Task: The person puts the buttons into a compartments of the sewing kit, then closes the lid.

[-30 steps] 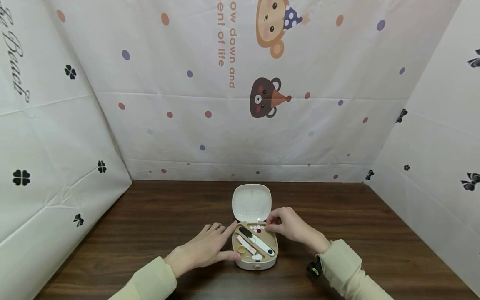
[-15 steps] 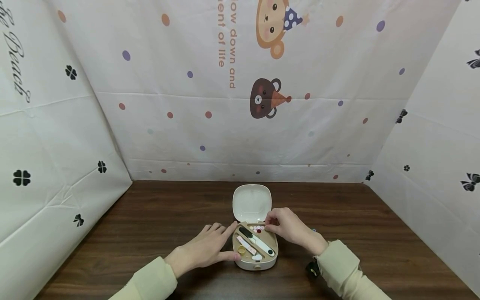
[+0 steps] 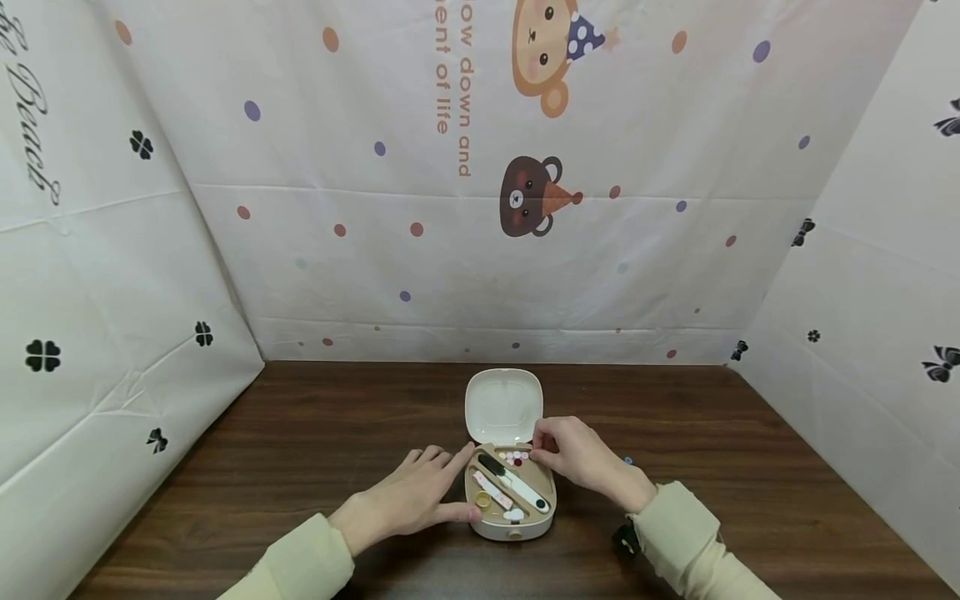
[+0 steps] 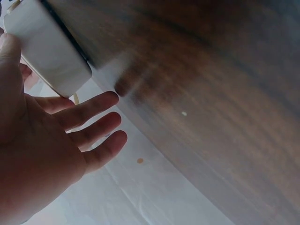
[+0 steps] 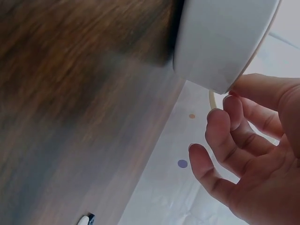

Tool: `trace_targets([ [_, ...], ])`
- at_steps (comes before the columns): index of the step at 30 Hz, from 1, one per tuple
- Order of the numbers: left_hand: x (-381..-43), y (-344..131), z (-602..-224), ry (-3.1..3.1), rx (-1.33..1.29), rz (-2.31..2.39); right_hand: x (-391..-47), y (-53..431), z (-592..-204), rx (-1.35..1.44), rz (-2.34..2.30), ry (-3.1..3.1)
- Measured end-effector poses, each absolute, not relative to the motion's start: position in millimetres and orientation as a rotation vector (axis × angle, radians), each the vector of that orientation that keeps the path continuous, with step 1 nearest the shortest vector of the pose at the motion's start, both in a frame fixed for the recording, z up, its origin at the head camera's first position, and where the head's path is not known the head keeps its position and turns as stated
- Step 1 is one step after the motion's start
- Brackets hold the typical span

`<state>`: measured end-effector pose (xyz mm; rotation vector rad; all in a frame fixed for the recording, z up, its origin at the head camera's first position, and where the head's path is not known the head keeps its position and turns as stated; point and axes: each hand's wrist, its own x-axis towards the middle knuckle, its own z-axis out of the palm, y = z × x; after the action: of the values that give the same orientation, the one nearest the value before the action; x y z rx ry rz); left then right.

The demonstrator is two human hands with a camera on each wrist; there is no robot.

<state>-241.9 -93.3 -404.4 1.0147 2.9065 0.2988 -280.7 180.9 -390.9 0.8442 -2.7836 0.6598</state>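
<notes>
A white sewing box stands on the table with its lid tipped back. Inside its beige tray lie a white tool with a black end, a pinkish strip, a gold ring-shaped piece and several small white, pink and dark red buttons. My left hand steadies the box's left side, index finger at the back corner, thumb at the front. At the back right corner, my right hand has thumb and index finger close together beside the buttons; anything between them is hidden.
The dark wooden table meets a patterned white cloth behind and at both sides. A small white-and-dark object shows low in the right wrist view. Something black is under the right sleeve.
My right hand has shifted very slightly leftward, its fingertips staying by the buttons. The left hand and the box have kept their places.
</notes>
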Motion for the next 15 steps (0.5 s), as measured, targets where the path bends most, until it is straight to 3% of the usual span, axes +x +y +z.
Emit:
trace_targets([
  [15,-241.0,-92.9,-403.1,2.916,1.031,0.311,-282.0,195.1,-389.2,0.821,0.782,-2.744],
])
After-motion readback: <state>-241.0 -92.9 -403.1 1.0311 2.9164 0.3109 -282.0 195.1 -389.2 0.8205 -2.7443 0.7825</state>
